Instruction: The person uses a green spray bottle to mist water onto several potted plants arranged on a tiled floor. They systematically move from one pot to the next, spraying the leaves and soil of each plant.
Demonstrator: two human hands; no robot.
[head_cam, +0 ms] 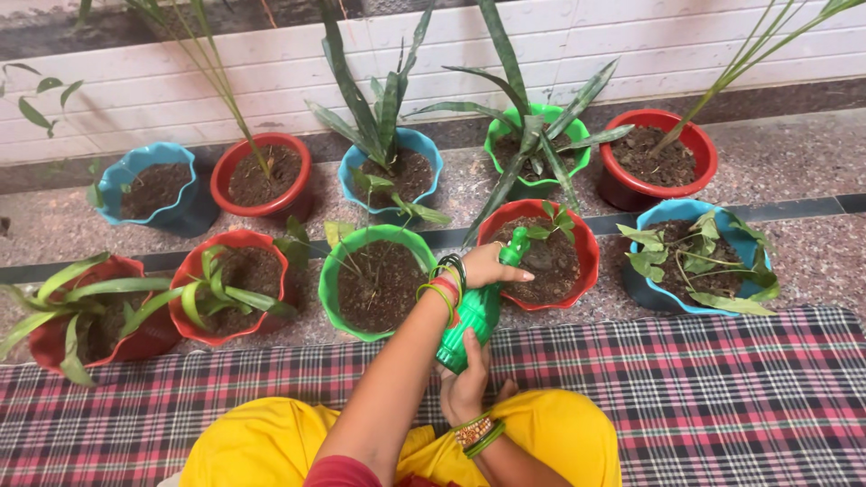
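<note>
1. Holding the green spray bottle [475, 311] in both hands, we keep it tilted: its long axis runs from its base, low and nearest our lap, up and away to the nozzle at the top, which leans over the near rim of the red pot [577, 236] with the small seedling.
2. Our left hand [488, 266] is the one at the bottle's head; it reaches in across our body, fingers curled shut around the neck just under the nozzle, green and red bangles at the wrist.
3. Our right hand [466, 386] closes around the bottle's base from below, palm cupping the bottom, beaded bangles at that wrist; how tightly the fingers press we cannot tell.
4. From the bottle, the red pot lies straight ahead along its axis and is touched or nearly touched by the nozzle; which of the two we cannot tell.
5. Just left of the bottle stands a green pot [379, 338] of dark soil with thin stems.
6. To the bottle's right, further off, sits a blue pot [651, 293] with broad leaves.
7. Under and around the bottle's base spreads the checked cloth [704, 397] we sit on.
</note>
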